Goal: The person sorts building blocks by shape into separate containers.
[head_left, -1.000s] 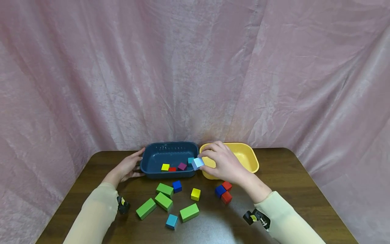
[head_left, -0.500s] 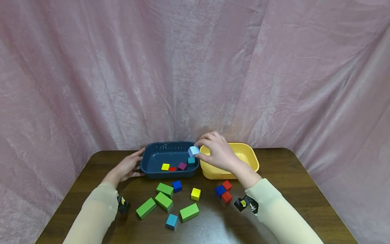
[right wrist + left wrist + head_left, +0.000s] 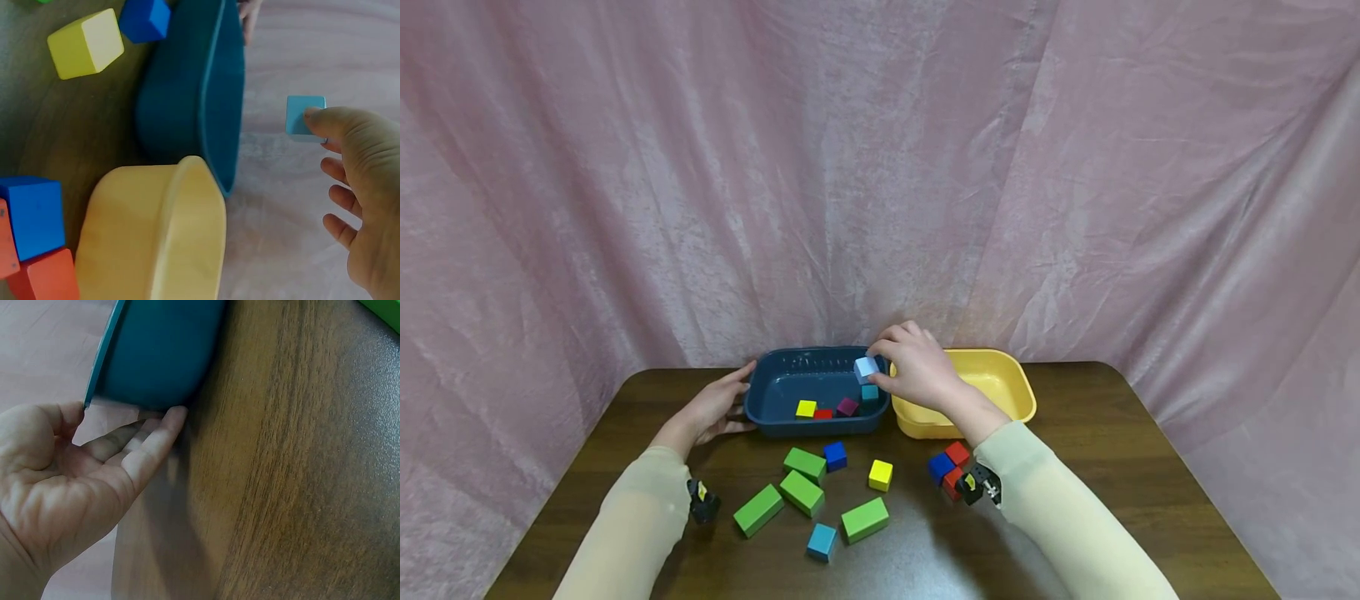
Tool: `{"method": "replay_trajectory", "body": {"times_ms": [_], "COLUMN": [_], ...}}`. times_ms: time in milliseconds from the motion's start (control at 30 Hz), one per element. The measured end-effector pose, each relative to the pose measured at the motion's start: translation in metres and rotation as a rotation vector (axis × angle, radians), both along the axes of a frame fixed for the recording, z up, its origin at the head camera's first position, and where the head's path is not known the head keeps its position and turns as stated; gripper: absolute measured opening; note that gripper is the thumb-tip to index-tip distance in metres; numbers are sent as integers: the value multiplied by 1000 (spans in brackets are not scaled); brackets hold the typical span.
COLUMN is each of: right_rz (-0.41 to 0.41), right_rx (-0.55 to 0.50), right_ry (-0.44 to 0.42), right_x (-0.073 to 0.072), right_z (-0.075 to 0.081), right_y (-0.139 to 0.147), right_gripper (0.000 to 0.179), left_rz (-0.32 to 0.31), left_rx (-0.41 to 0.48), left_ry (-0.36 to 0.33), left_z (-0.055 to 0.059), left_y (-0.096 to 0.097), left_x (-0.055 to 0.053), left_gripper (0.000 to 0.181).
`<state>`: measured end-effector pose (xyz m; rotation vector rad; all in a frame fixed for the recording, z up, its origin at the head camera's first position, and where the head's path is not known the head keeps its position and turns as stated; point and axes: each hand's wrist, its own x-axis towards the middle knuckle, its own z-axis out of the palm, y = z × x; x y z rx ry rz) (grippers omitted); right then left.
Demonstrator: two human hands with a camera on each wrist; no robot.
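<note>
My right hand [image 3: 919, 368] pinches a light blue cube [image 3: 865, 370] between thumb and fingers, above the right end of the dark blue bin [image 3: 812, 428]. In the right wrist view, the thumb lies on the face of that cube [image 3: 304, 115], and the other fingers are loosely bent. My left hand [image 3: 713, 410] is at the bin's left end. The left wrist view has its thumb at the rim of the bin [image 3: 159, 356] and its extended fingers by the lower wall. Inside the bin lie a yellow cube [image 3: 806, 409], a red block [image 3: 823, 414], a purple cube [image 3: 847, 407] and a teal cube [image 3: 869, 393].
A yellow bin [image 3: 917, 428] stands right beside the blue one. In front lie several green blocks [image 3: 865, 521], a blue cube [image 3: 835, 456], a yellow cube [image 3: 881, 475] and a light blue cube [image 3: 822, 542]. Red and blue cubes [image 3: 940, 468] cluster at the right. A pink curtain [image 3: 880, 167] hangs behind.
My right hand has moved left and away from me with the light blue cube, from near the bins' shared edge to over the blue bin. The left hand stays in place.
</note>
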<state>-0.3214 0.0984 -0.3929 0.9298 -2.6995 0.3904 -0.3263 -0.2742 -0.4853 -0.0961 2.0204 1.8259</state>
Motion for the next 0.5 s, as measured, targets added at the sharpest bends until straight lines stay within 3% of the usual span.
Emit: {"method": "replay_trajectory", "body": {"times_ms": [200,500], "right_rz": [-26,-59], "right_rx": [60,64], "right_ry": [-15,-56], "right_x": [-7,-11], "right_z": [-11,-22], "right_y": [-7,-9], "right_gripper": [33,36], "left_rz": [5,-4], "left_rx": [0,-3], "left_ry": [4,9], "left_z": [0,0], "left_y": [-1,1], "left_x": [0,0], "left_gripper": [59,60]}}
